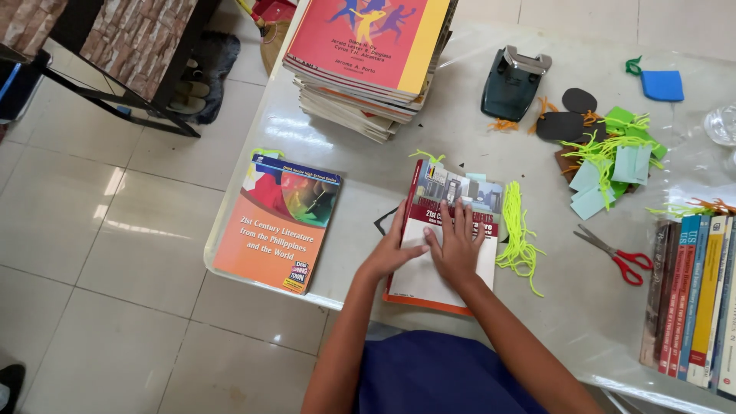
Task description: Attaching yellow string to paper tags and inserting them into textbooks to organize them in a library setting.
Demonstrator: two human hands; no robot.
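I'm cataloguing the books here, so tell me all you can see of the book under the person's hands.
The book is a thin paperback lying flat and closed on the white table, near its front edge. Its cover is dark red and white with a photo band along the top and an orange strip at the bottom. A yellow-green string sticks out at its top. The left hand grips its spine side; the right hand presses flat on the cover.
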